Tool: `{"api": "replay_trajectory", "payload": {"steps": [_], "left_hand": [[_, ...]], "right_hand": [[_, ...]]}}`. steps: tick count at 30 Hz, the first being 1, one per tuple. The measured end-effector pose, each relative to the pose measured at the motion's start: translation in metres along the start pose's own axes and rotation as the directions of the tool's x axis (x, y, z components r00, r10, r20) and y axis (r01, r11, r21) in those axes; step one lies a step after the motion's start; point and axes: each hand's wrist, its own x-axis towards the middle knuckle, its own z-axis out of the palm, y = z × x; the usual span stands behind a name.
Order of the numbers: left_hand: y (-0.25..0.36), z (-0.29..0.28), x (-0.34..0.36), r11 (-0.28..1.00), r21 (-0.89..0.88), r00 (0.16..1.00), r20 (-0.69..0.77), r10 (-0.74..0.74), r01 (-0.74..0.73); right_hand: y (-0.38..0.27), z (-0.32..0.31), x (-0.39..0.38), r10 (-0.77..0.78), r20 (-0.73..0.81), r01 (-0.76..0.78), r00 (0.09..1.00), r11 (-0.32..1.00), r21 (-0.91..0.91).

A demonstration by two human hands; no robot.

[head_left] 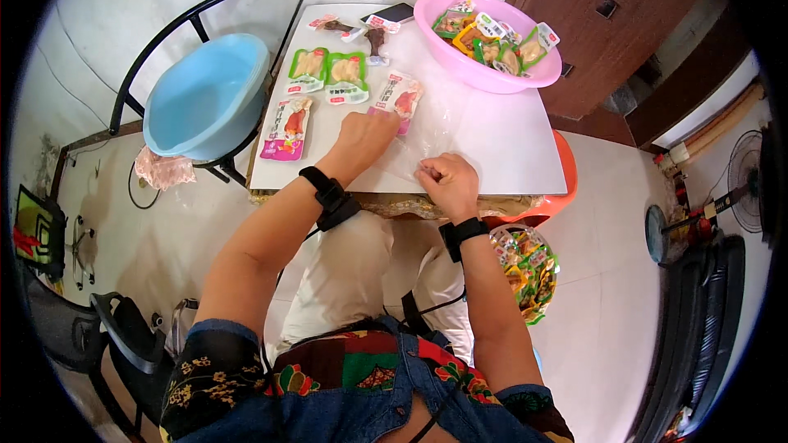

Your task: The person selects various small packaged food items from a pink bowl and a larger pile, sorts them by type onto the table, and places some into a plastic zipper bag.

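My left hand [365,143] is closed at the lower end of a white-and-pink snack pouch [400,97], its fingers over the pouch's edge. My right hand [450,183], fingers pinched, grips the edge of a clear plastic bag [439,119] that lies between both hands on the white tabletop [509,143]. A similar pouch [287,127] lies left of my left hand. Beyond it are two green-edged food packs, one [309,67] beside the other [346,74]. Farther back lie two packs of dark brown meat, one [336,27] left of the other [376,43].
A pink basin [460,66] of assorted packs stands at the back right, near a dark phone [390,14]. A blue basin [205,98] rests on a black chair at left. Below the table's right edge are an orange stool [566,168] and a container of packs [529,271].
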Motion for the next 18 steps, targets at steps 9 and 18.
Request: {"api": "replay_trajectory", "payload": {"steps": [9, 18], "left_hand": [[-0.008, 0.007, 0.001, 0.995, -0.069, 0.997, -0.019, -0.080, 0.078], [-0.044, -0.041, -0.078, 0.921, -0.279, 0.950, -0.074, -0.304, 0.273]], "right_hand": [[-0.004, 0.008, 0.002, -0.021, -0.057, 0.019, 0.998, 1.000, -0.024], [0.000, 0.007, -0.001, -0.066, -0.093, 0.065, 0.994, 0.998, -0.012]]}}
